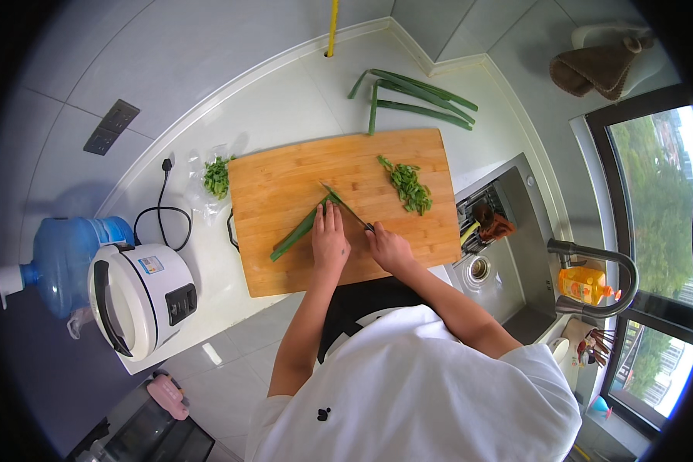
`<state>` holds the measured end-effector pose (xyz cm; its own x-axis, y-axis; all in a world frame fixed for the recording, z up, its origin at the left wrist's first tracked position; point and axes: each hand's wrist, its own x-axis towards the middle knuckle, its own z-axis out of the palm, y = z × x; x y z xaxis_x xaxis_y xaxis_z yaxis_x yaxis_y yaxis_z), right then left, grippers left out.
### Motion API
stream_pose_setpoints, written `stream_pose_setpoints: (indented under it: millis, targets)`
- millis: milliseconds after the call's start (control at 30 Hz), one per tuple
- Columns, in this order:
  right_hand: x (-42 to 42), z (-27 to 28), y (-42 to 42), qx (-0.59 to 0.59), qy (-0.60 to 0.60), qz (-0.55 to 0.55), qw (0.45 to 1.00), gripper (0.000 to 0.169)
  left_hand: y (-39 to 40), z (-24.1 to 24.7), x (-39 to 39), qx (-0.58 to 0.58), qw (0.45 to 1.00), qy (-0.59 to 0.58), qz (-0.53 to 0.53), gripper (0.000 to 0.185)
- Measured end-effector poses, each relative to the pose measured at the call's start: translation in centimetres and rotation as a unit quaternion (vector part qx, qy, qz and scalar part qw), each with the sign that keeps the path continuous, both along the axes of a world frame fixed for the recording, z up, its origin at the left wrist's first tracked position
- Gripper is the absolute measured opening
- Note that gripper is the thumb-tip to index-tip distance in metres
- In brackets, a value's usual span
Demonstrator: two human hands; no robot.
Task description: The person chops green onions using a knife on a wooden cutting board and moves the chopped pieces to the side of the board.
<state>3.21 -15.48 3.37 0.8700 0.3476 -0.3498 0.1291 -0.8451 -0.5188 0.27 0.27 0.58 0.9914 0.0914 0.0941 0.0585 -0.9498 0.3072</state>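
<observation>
On a wooden cutting board (289,173), my left hand (330,239) presses down on a length of green leafy stalk (294,234), likely scallion or leek leaf. My right hand (390,248) grips the black handle of a kitchen knife (349,209). The blade points away to the upper left, and it lies against the stalk's far end, just past my left fingertips. Chopped green pieces (411,187) form a pile on the board's right side. Several long green stalks (421,98), some folded over, rest on the counter behind the board.
Left of the board, a clear plastic bag (199,199) holds chopped greens. A white rice cooker (141,300), its black cord (161,208) and a blue water bottle (63,265) stand farther left. At right are a steel sink (511,271), a faucet (626,271) and an orange soap bottle (580,284).
</observation>
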Motion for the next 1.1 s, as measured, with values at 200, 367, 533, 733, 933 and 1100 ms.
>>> stream_pose_setpoints:
  millis: [200,367,533,733,933,1100]
  targets:
    - [1.6,-0.4,1.9,0.0,0.005,-0.004,1.0,0.033,-0.1,0.3,0.1,-0.001,1.0,-0.002,-0.001,0.061]
    - [1.9,0.0,2.2,-0.001,0.011,-0.016,1.0,0.033,-0.1,0.1,0.0,-0.006,1.0,-0.009,0.005,0.062]
    - [0.7,-0.1,0.1,-0.001,0.0,-0.021,1.0,0.034,-0.1,-0.1,-0.1,-0.004,1.0,-0.012,0.009,0.06]
    - [1.8,-1.3,-4.0,-0.031,-0.014,-0.089,0.995,0.04,-0.2,0.1,-0.1,0.004,1.0,0.003,0.006,0.064]
    - [3.1,-0.4,-6.0,-0.018,-0.021,-0.144,0.989,0.04,0.0,-0.1,-0.2,0.004,1.0,0.0,0.002,0.063]
    - [2.2,1.0,-5.4,0.023,-0.032,-0.126,0.991,0.041,0.0,-0.3,-0.3,0.002,1.0,-0.007,0.001,0.062]
